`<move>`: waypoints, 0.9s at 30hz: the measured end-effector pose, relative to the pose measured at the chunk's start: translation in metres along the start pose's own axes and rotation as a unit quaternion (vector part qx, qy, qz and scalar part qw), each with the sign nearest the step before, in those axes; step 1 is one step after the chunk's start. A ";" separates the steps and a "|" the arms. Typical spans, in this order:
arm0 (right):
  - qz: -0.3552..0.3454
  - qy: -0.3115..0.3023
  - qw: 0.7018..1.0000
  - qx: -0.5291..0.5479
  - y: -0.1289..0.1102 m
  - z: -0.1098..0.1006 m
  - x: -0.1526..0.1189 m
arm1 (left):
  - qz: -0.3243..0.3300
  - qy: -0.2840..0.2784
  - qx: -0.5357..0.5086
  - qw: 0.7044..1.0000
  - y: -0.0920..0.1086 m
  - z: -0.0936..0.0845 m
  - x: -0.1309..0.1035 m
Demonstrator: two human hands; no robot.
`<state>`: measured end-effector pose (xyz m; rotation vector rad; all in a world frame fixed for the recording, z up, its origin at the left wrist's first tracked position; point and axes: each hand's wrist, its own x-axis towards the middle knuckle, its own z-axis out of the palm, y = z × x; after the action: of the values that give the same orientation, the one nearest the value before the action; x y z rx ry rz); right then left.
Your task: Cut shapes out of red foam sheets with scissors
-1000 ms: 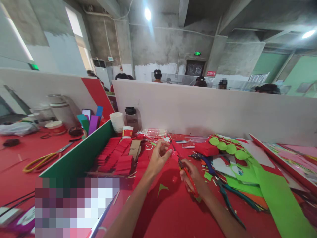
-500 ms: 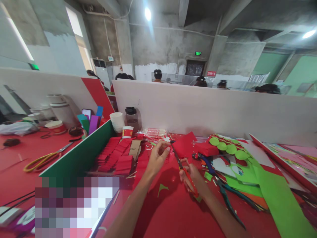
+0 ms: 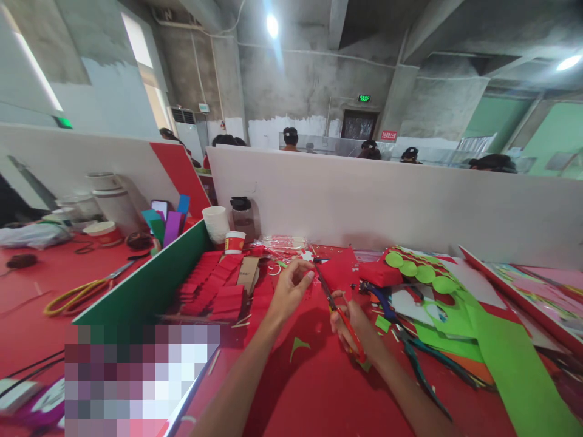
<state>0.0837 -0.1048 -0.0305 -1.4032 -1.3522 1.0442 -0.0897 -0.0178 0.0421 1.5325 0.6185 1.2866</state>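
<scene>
My left hand [image 3: 295,284] is raised over the red table, thumb and fingertips pinched together close to the scissor points. Whatever lies in that pinch is too small to make out. In my right hand [image 3: 348,321] is a pair of scissors [image 3: 350,337] with orange-red handles, its dark blades pointing up and left towards my left fingertips. A red sheet [image 3: 337,270] shows just beyond the blades; I cannot tell whether it touches them. Below my hands a thin green paper scrap [image 3: 299,347] rests on the table.
Stacked red pieces [image 3: 218,276] lie left, beside a green divider [image 3: 150,267]. Paper cups [image 3: 215,224] and a dark-lidded bottle [image 3: 242,218] stand behind. Pliers [image 3: 421,364], green sheets [image 3: 505,358] and green discs [image 3: 426,273] crowd the right. A white partition [image 3: 387,200] closes the back.
The red sheet beyond the blades has shifted slightly, its upper corner now lower. Both hands and the scissors stay almost where they were.
</scene>
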 end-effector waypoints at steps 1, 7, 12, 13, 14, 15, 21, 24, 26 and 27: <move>-0.004 0.000 1.000 0.005 0.001 0.000 0.001 | -0.001 0.000 0.000 1.000 0.000 0.000 0.000; 0.003 0.002 1.000 0.030 -0.001 0.000 0.001 | 0.003 -0.001 0.009 1.000 0.000 0.000 -0.001; 0.024 0.002 0.999 0.043 -0.011 0.000 -0.002 | 0.006 -0.001 0.017 1.000 -0.002 0.000 0.000; 0.025 0.007 0.999 0.043 -0.013 0.000 -0.002 | 0.005 -0.001 0.015 1.000 -0.003 0.000 0.000; 0.023 0.014 0.999 0.041 -0.013 0.000 -0.003 | 0.004 -0.001 0.010 1.000 -0.003 0.001 0.000; 0.020 0.018 0.999 0.039 -0.014 0.001 -0.003 | -0.001 -0.002 0.003 1.000 -0.003 0.001 0.000; 0.024 0.024 0.998 0.048 -0.009 0.002 0.002 | -0.065 -0.030 -0.027 0.997 -0.003 0.003 -0.003; 0.030 0.028 0.998 0.055 -0.008 0.002 0.003 | -0.080 -0.027 -0.037 0.996 -0.004 0.004 -0.004; 0.023 0.029 0.998 0.049 -0.009 0.002 0.001 | -0.086 -0.012 -0.050 0.995 -0.005 0.004 -0.004; 0.021 0.026 0.998 0.048 -0.011 0.002 -0.001 | -0.088 -0.002 -0.058 0.994 -0.006 0.004 -0.003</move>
<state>0.0789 -0.1057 -0.0201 -1.3831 -1.2240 1.0801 -0.0856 -0.0202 0.0357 1.3552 0.6504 1.1649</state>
